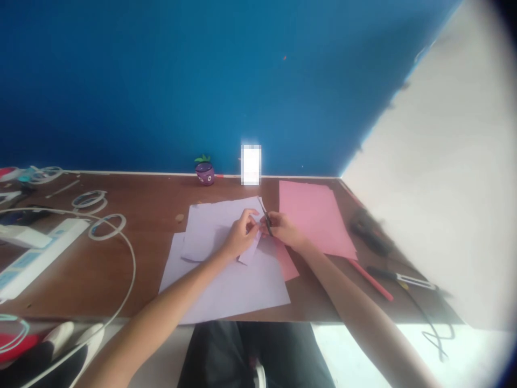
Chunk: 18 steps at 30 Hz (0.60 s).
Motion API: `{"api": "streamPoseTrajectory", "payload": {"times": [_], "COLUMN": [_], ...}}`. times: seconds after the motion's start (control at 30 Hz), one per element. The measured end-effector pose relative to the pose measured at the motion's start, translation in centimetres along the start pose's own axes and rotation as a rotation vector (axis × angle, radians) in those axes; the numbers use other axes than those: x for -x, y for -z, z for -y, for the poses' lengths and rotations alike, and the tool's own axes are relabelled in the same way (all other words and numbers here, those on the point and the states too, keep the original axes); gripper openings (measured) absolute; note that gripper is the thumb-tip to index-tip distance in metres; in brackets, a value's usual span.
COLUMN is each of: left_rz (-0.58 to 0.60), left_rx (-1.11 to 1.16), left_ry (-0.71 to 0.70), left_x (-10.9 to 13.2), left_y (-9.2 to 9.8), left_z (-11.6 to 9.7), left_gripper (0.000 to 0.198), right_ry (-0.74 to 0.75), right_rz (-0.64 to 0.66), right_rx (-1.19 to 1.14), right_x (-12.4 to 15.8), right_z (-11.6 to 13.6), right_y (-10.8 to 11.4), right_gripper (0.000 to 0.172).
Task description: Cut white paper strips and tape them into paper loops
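Note:
My left hand [242,233] is closed in a pinch on a small lavender paper piece [251,250], which hangs below its fingers. Close beside it, my right hand [283,229] grips a pair of scissors [266,215] with the blades pointing up and away from me. Whether the blades touch the paper I cannot tell. Under both hands lie a torn-edged lavender sheet [210,231] and a larger lavender sheet [230,296]. A pink paper corner [287,264] sticks out from beneath, near my right wrist.
Pink sheets [311,215] lie to the right, with a red stick [374,281] and a box cutter [407,279] nearer me. A purple pot [204,173] stands by the blue wall. On the left are a white power strip [48,258] and a looping white cable [133,264].

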State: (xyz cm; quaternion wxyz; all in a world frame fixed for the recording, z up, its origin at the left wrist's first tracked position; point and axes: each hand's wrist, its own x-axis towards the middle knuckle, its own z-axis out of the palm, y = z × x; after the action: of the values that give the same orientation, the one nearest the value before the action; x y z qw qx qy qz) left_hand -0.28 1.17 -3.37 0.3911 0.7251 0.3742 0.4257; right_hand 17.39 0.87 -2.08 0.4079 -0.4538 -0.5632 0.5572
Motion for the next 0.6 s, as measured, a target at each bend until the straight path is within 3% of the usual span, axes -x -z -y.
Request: {"api": "streamPoseTrajectory", "payload": {"times": [0.27, 0.6], "left_rz": [0.046, 0.091], "left_rx": [0.042, 0.158], "left_ry": [0.072, 0.148], "left_x": [-0.22, -0.44], "left_y": [0.04, 0.03], "left_z": [0.27, 0.73], "left_gripper": [0.027, 0.027], "right_ry": [-0.069, -0.073], "right_rz": [0.068, 0.041], "right_rx": [-0.046, -0.068], "right_x": [-0.3, -0.17], "right_z": [-0.29, -0.08], "right_y": [0.8, 0.77], "right_gripper": [0.034, 0.036]}}
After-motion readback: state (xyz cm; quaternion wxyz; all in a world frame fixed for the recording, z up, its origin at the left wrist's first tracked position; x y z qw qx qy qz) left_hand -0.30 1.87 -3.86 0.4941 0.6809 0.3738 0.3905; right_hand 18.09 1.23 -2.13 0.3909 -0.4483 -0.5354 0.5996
